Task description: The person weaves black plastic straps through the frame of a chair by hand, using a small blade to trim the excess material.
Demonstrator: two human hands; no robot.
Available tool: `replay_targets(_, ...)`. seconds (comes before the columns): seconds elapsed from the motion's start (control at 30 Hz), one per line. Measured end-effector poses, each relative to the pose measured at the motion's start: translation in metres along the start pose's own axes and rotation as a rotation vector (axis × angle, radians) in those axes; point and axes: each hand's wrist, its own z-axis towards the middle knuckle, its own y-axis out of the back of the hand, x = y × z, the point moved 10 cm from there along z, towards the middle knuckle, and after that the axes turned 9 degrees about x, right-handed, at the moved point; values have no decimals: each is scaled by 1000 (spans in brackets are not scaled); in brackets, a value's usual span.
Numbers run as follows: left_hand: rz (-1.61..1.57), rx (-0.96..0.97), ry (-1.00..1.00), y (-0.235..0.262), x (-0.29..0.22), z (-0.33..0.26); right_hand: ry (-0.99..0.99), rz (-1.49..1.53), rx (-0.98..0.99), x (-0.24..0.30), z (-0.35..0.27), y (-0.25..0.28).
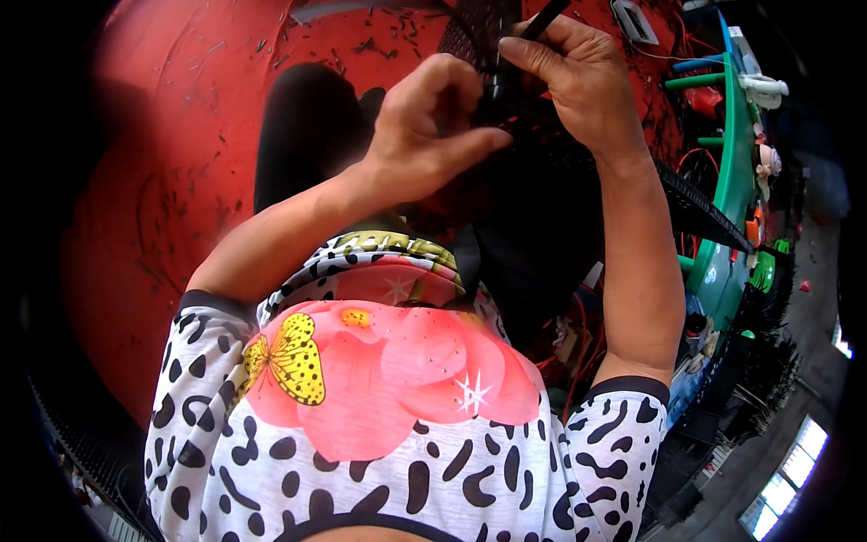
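Note:
At the top of the head view, my right hand pinches a thin black rod between thumb and fingers. The rod's full length and kind do not show. To its left is my left hand, its fingers curved and its thumb stretched apart from them, with nothing visible in its grasp. Between the two hands stands a dark black piece, too dim to make out. A black perforated surface lies just beyond, and more black mesh reaches under my right wrist.
The red floor is strewn with small dark scraps. On the right, a green plastic frame with pegs carries small coloured items. A black perforated edge slants toward it. A grey and white block lies at the upper right.

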Motion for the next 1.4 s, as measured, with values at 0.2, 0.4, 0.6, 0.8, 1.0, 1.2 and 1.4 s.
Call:
replay_targets(0.2, 480, -19, -269, 0, -25, 14, -25, -22, -52, 1, 0, 2)
replay_targets(0.4, 507, 7, -294, -2, -29, 18, -23, -77, -56, 5, 1, 4)
replay_targets(0.6, 464, -6, -277, -2, -22, 19, -9, -76, -68, 7, 4, 5)
replay_targets(0.8, 199, 99, -110, 6, 10, 18, -59, -137, -75, 0, 3, 11)
replay_targets(1.0, 252, 180, -154, 1, 7, 21, 21, -10, 17, -9, 5, 15)
replay_targets(1.2, 366, -10, -260, 0, -11, 14, 16, -14, -6, -8, 3, 19)
replay_targets(1.4, -71, 108, -32, 4, 19, 9, -7, -48, -55, -7, -1, 21)
